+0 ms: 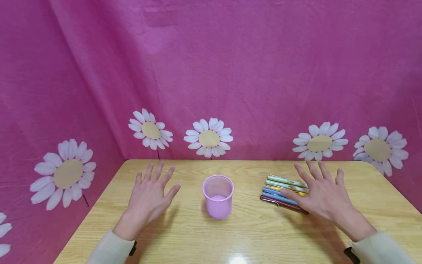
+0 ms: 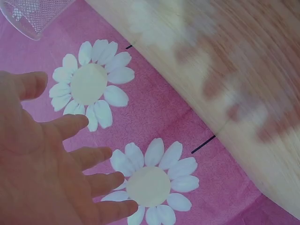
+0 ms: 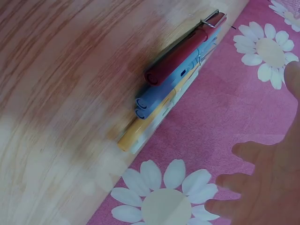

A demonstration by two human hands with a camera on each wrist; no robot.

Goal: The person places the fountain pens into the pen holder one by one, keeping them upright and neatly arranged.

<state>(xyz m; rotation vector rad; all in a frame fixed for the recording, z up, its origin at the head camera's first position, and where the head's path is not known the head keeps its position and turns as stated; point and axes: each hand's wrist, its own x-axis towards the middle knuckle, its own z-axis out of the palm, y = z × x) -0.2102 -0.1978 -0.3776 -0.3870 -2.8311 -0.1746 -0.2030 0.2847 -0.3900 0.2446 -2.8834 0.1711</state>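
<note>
The left hand [image 1: 150,200] and the right hand [image 1: 324,196] are both spread above a pale wood-grain worktop [image 1: 247,238], fingers fanned apart, backs up, holding nothing. Between them a round, open-topped lilac mesh cup [image 1: 218,211] stands upright, nearer the left hand, touched by neither. By the right hand lies a row of slim clipped pens, side by side and slanting: a dark red pen [image 1: 283,204] nearest the person, then two blue ones, a yellow pen [image 1: 301,193] and two pale green ones at the back. In the head view the right thumb overlaps the row, but the right wrist view shows a gap between hand and pens. Pale sleeves [image 1: 110,251] cover the forearms, with a dark band [image 1: 133,248] at each wrist. Behind and to the sides hangs magenta cloth [image 1: 230,73] printed with white daisies, their centres pale yellow.
</note>
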